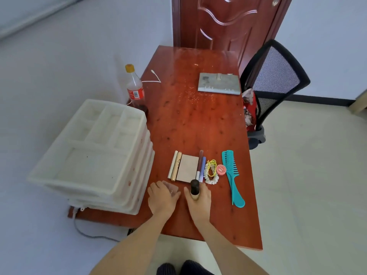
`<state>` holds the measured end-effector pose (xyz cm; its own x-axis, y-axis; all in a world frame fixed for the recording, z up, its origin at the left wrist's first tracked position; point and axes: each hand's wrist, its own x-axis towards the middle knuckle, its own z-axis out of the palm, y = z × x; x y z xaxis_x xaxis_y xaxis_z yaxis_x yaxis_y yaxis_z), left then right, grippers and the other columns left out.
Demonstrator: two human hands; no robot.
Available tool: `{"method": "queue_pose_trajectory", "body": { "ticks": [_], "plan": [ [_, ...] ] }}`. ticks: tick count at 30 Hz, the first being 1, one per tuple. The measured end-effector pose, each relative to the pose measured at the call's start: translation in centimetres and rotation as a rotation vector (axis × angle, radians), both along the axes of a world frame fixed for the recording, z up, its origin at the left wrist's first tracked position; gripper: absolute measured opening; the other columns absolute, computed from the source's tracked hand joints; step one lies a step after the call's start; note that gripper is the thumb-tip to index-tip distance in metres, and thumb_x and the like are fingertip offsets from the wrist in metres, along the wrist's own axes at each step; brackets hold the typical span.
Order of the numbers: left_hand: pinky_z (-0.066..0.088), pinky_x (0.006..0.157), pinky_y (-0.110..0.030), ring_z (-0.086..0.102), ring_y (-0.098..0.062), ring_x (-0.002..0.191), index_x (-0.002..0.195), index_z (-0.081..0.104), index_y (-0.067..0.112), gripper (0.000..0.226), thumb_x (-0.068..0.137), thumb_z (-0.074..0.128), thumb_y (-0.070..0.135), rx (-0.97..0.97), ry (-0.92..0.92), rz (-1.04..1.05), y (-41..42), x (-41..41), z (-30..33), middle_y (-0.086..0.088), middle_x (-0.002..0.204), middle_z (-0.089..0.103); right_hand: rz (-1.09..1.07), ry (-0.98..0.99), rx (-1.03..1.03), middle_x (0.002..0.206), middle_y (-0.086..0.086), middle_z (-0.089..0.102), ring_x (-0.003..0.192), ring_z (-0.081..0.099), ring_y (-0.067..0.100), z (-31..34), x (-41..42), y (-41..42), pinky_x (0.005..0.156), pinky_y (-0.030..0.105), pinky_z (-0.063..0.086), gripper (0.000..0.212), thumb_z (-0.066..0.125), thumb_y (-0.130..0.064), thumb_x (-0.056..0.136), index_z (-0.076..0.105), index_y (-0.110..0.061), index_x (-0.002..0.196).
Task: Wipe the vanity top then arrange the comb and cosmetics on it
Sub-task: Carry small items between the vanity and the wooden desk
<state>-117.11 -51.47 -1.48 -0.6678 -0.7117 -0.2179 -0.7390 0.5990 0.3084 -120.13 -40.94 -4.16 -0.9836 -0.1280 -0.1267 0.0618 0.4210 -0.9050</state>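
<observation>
Arranging seems under way: the right hand (198,197) grips a dark-capped bottle (194,188), the left hand (161,197) pinches a pinkish compact (171,187), both due just ahead beside the cosmetics row (187,168) and comb (232,175) on the tabletop (198,124).

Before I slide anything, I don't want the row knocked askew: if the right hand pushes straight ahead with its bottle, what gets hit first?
Probably the near ends of the two pens directly ahead of the right hand and its dark-capped bottle; the white scrunchie lies just right of that line.
</observation>
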Motion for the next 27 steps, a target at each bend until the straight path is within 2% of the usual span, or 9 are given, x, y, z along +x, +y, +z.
{"method": "queue_pose_trajectory", "body": {
  "ticks": [5, 8, 12, 16, 21, 23, 27],
  "plan": [
    [0.045, 0.086, -0.030, 0.043, -0.025, 0.118, 0.122, 0.043, 0.009, 0.075, 0.072, 0.064, 0.061, 0.008, -0.033, -0.026, -0.8, -0.5, -0.6, -0.009, 0.124, 0.047, 0.106, 0.033, 0.073, 0.095, -0.010, 0.051, 0.093, 0.045, 0.011, 0.8, 0.0, 0.5, 0.082, 0.030, 0.041, 0.033, 0.071, -0.039, 0.077, 0.049, -0.025, 0.098],
    [0.044, 0.089, -0.030, 0.040, -0.025, 0.120, 0.124, 0.042, 0.008, 0.069, 0.078, 0.060, 0.057, 0.023, -0.044, -0.031, -1.1, -0.5, -0.6, -0.010, 0.127, 0.045, 0.127, 0.044, 0.098, 0.098, -0.013, 0.049, 0.096, 0.044, 0.010, 1.0, 0.1, 1.1, 0.083, 0.026, 0.040, 0.043, 0.073, -0.046, 0.073, 0.048, -0.027, 0.101],
    [0.042, 0.093, -0.030, 0.040, -0.025, 0.120, 0.126, 0.040, 0.006, 0.057, 0.088, 0.051, 0.047, 0.054, -0.029, -0.053, -1.4, 0.0, -0.5, -0.012, 0.129, 0.043, 0.172, 0.018, 0.165, 0.103, -0.017, 0.044, 0.101, 0.039, 0.005, 1.0, 0.4, 1.9, 0.087, 0.023, 0.034, 0.049, 0.074, -0.036, 0.074, 0.039, -0.033, 0.108],
    [0.043, 0.093, -0.029, 0.043, -0.024, 0.119, 0.125, 0.042, 0.008, 0.050, 0.088, 0.056, 0.039, 0.081, -0.012, -0.100, -2.0, 0.5, -0.6, -0.010, 0.127, 0.045, 0.294, 0.068, 0.248, 0.109, -0.012, 0.046, 0.103, 0.040, 0.006, 0.7, 0.7, 3.3, 0.092, 0.023, 0.040, 0.046, 0.071, -0.029, 0.077, 0.044, -0.025, 0.114],
    [0.042, 0.094, -0.027, 0.044, -0.023, 0.118, 0.125, 0.043, 0.009, 0.051, 0.087, 0.060, 0.037, 0.109, -0.008, -0.108, -2.1, 0.3, -0.5, -0.010, 0.127, 0.046, 0.294, 0.057, 0.280, 0.118, -0.010, 0.041, 0.107, 0.042, 0.002, 1.1, 0.8, 3.1, 0.089, 0.008, 0.032, 0.056, 0.069, -0.032, 0.081, 0.043, -0.019, 0.128],
    [0.042, 0.094, -0.027, 0.045, -0.023, 0.118, 0.125, 0.043, 0.009, 0.050, 0.087, 0.060, 0.036, 0.120, -0.001, -0.113, -2.1, 0.1, -0.7, -0.010, 0.127, 0.046, 0.276, 0.030, 0.269, 0.123, -0.008, 0.043, 0.110, 0.044, 0.004, 1.4, 0.5, 2.4, 0.090, 0.009, 0.032, 0.059, 0.069, -0.031, 0.082, 0.041, -0.018, 0.131],
    [0.042, 0.094, -0.029, 0.045, -0.025, 0.116, 0.122, 0.045, 0.007, 0.046, 0.086, 0.063, 0.029, 0.171, 0.029, -0.129, -1.8, -0.2, -0.7, -0.011, 0.124, 0.047, 0.232, 0.043, 0.253, 0.125, 0.002, 0.051, 0.110, 0.051, 0.015, 1.3, 0.2, 0.9, 0.088, 0.020, 0.040, 0.057, 0.072, -0.022, 0.080, 0.043, -0.014, 0.128]
  ]
}}
